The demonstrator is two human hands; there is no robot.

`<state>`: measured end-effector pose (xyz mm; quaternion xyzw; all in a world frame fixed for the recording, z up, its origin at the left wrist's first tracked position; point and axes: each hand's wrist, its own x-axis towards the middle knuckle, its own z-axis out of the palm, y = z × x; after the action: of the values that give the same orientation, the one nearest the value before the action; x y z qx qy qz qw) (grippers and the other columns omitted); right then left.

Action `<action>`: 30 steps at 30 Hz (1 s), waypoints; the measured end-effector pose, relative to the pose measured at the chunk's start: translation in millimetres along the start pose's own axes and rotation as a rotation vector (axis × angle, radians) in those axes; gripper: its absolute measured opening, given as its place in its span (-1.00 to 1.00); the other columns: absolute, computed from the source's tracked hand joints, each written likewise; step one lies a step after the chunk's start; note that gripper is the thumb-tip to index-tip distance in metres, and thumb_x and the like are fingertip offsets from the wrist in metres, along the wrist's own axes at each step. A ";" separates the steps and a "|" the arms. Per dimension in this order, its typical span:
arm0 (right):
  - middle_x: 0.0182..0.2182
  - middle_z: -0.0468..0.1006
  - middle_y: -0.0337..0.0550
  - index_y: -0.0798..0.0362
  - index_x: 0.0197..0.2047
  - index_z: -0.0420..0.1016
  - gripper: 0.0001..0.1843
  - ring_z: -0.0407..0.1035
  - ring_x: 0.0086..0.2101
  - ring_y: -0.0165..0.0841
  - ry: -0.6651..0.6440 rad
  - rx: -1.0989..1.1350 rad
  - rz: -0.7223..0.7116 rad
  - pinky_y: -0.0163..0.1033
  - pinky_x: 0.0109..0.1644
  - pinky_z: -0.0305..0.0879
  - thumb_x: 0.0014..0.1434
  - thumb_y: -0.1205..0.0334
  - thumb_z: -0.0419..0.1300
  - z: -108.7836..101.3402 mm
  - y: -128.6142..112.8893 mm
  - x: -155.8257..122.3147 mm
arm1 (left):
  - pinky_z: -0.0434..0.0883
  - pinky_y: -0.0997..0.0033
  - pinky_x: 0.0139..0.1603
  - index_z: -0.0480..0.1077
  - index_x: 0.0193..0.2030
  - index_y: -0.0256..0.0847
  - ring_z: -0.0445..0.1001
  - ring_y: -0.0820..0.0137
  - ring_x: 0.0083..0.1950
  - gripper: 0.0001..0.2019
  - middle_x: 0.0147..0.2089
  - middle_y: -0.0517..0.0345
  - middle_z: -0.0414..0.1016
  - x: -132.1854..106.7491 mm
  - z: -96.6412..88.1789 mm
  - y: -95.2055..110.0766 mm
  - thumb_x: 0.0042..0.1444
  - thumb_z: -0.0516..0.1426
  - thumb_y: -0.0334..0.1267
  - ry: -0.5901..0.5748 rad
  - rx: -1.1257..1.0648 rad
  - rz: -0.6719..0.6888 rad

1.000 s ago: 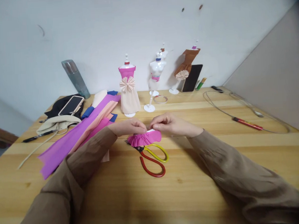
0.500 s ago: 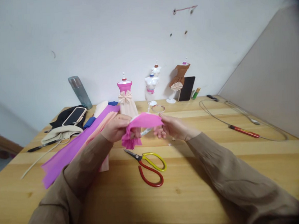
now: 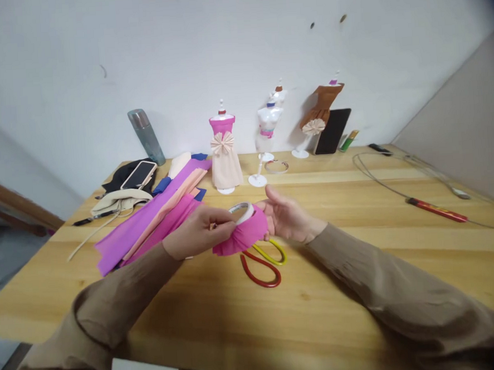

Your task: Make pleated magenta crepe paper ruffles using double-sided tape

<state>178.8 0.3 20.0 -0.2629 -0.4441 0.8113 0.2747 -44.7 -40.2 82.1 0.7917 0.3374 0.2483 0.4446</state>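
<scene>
My left hand [image 3: 199,230] pinches gathered pink crepe paper [image 3: 244,234] at its left side, thumb and fingers closed. The paper wraps round the outside of a white ring like a tape roll [image 3: 245,213], whose upper rim shows. At the right edge of the paper is my right hand [image 3: 288,216], its thumb raised away from the fingers. Its fingertips touch the paper and are partly hidden by it. Below lie scissors [image 3: 263,284] with one red and one yellow handle loop; their blades are hidden under the paper and hands.
Purple, peach and pink paper strips [image 3: 148,216] lie left, beside a phone [image 3: 138,175], cloth and a bottle [image 3: 147,138]. Behind stand a mannequin in a pink and cream dress [image 3: 225,164], white mannequins [image 3: 268,125] and a brown-dressed one [image 3: 323,102]. A red-handled cable tool [image 3: 436,209] lies right.
The pink paper has turned and come lower, showing the white ring's opening. My right thumb has lifted off the paper's edge. The camera view has shifted.
</scene>
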 end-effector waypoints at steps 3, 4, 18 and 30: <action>-0.71 0.46 -0.17 0.17 -0.50 0.47 -0.51 0.34 -0.68 -0.43 0.152 0.022 -0.045 -0.37 -0.62 0.29 0.05 -0.16 0.25 14.3 10.4 1.5 | 0.12 0.54 -0.51 0.23 -0.59 -0.27 0.17 0.55 -0.51 -0.73 -0.58 0.28 0.16 -10.1 11.2 -12.8 0.10 0.06 -0.24 0.049 0.054 -0.020; -0.73 0.42 -0.22 0.16 -0.53 0.45 -0.58 0.29 -0.70 -0.47 0.194 0.018 -0.069 -0.40 -0.63 0.24 -0.01 -0.06 0.34 17.8 12.8 1.0 | 0.12 0.54 -0.50 0.22 -0.60 -0.27 0.17 0.54 -0.50 -0.72 -0.58 0.28 0.15 -11.5 14.4 -17.8 0.09 0.06 -0.25 0.050 0.054 -0.026; -0.52 0.47 -0.21 0.07 -0.44 0.52 -0.65 0.29 -0.48 -0.40 0.533 -0.395 -0.486 -0.26 -0.39 0.25 -0.06 -0.06 0.38 26.3 42.0 -47.4 | -0.01 0.50 -0.50 0.01 -0.64 -0.23 0.04 0.57 -0.53 -0.69 -0.62 0.32 -0.02 -11.9 44.2 -39.6 0.10 -0.02 -0.36 0.062 0.020 -0.041; -0.53 0.48 -0.23 0.09 -0.43 0.47 -0.72 0.30 -0.51 -0.43 0.595 -0.523 -0.375 -0.30 -0.43 0.24 -0.07 0.09 0.40 39.2 54.9 -46.9 | 0.00 0.46 -0.48 0.05 -0.64 -0.24 0.05 0.56 -0.53 -0.66 -0.62 0.32 0.02 -11.7 48.8 -45.6 0.16 -0.02 -0.30 -0.062 0.044 -0.034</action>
<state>174.2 -79.0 -0.6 -0.4606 -0.5762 0.4965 0.4576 -32.7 -58.0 17.8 0.8027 0.3425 0.2086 0.4414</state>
